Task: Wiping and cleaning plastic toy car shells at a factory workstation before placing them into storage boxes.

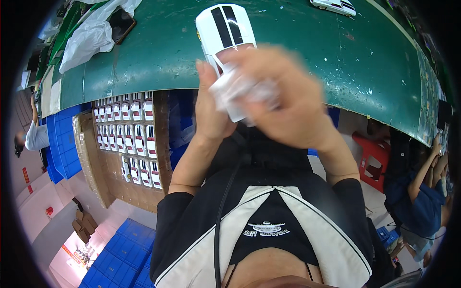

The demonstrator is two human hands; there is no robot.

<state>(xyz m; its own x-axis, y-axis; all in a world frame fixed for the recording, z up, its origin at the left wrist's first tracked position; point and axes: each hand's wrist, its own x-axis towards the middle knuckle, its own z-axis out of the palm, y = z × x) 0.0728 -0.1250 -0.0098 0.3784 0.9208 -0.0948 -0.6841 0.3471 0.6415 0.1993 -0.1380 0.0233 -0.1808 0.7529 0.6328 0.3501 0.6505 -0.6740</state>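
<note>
A white toy car (pixel 225 28) with two black stripes is held up over the front edge of the green table (pixel 158 62). My left hand (pixel 210 108) grips its near end from the left and below, with the thumb along its side. A crumpled white cloth or tissue (pixel 242 93) is bunched in my right hand (pixel 290 91), pressed over the car's near part. Motion smears the right hand and the cloth. They cover the rear of the car and part of its reddish window.
Rows of similar white cars stand in a cardboard box (pixel 125 165) at my left. Another toy car (pixel 333 6) lies on the table's far right. A plastic bag (pixel 91 41) and a dark phone-like object (pixel 122 26) lie far left. Blue crates (pixel 67 146), a red stool (pixel 372 161) and other people surround me.
</note>
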